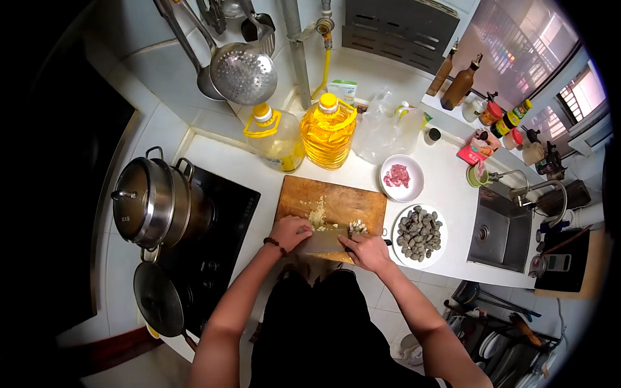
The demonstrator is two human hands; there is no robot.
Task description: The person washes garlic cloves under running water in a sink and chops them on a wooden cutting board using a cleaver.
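Presently, over one brown rectangular wooden board [352,200], the right hand [372,253] is closed on one broad grey metal cleaver [323,242]; the left hand [290,233] is half-bent, its hold unclear.

Pale tiled wall [145,68], light tiled floor [385,301], bright window [501,39] upper right

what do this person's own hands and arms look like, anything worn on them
The left hand and right hand are both ungloved. A dark beaded bracelet circles the wrist of the left arm; none shows on the right arm. Both forearms are bare, with no sleeve over them. Any rings would be too small to make out here.
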